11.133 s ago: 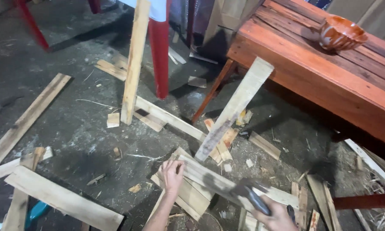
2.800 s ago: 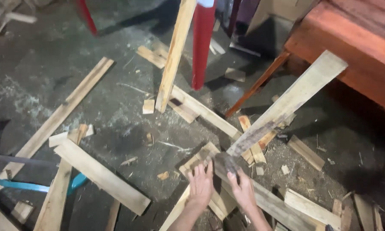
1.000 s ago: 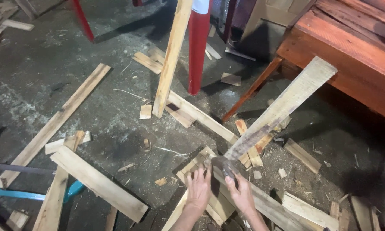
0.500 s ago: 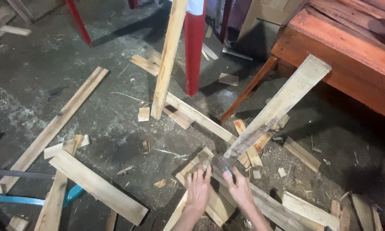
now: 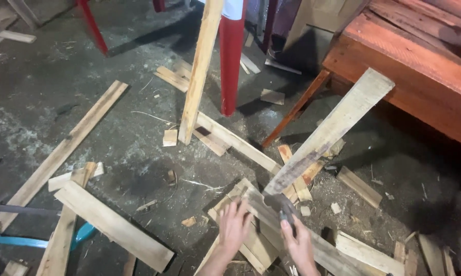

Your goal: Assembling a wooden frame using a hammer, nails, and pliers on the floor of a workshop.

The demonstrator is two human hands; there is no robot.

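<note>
The left hand (image 5: 234, 227) lies spread, fingers apart and flat, on a low stack of short pale wooden slats (image 5: 240, 240) on the concrete floor; it presses rather than grips. Just right of it, the right hand (image 5: 298, 245) is curled around a dark tool handle (image 5: 288, 219), whose head meets the lower end of a long grey weathered plank (image 5: 327, 133). That plank rises at a slant up and to the right from the grip, its far end resting against a red-brown wooden bench (image 5: 420, 76).

As a judgement, the prying or knocking apart is partway done: many boards already lie loose, while the slanted plank and the stack under the palms look to be joined at their meeting point, so that joint is what remains.

Well left of the hands lie 2 crossed pale boards (image 5: 107, 225) with a blue strap or bar (image 5: 15, 240) under them, and a long thin batten (image 5: 61, 153) beyond. Above the hands, an upright pale wooden post (image 5: 200, 71) and a red metal pole (image 5: 231, 56) stand side by side, with a flat board (image 5: 235, 140) running from their feet toward the grip. To the right, offcuts (image 5: 358, 186) and chips crowd the floor, leaving little free room to swing the plank.
</note>
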